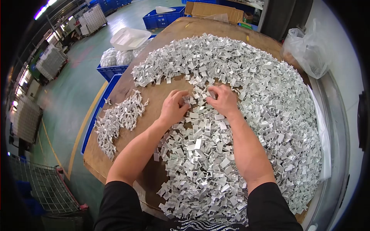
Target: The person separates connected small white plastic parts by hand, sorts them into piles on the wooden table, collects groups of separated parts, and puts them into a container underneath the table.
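Small angled silvery metal pieces point(219, 146) sweep across the wooden tabletop point(154, 92) from 12 o'clock through 3 to 6 o'clock of the hands. The left hand point(174, 106) and right hand point(224, 101) are curled, thumbs and fingertips slightly parted, each seemingly around a few pieces, though blur hides the exact contact. Pieces look light, stiff and smooth, probably slippery; best pinched across opposite edges. They point every way; one bright flat piece point(198, 144) lies with its long axis near 1-to-7 o'clock. Whitish twisted parts point(129, 111) sit at 9 o'clock.
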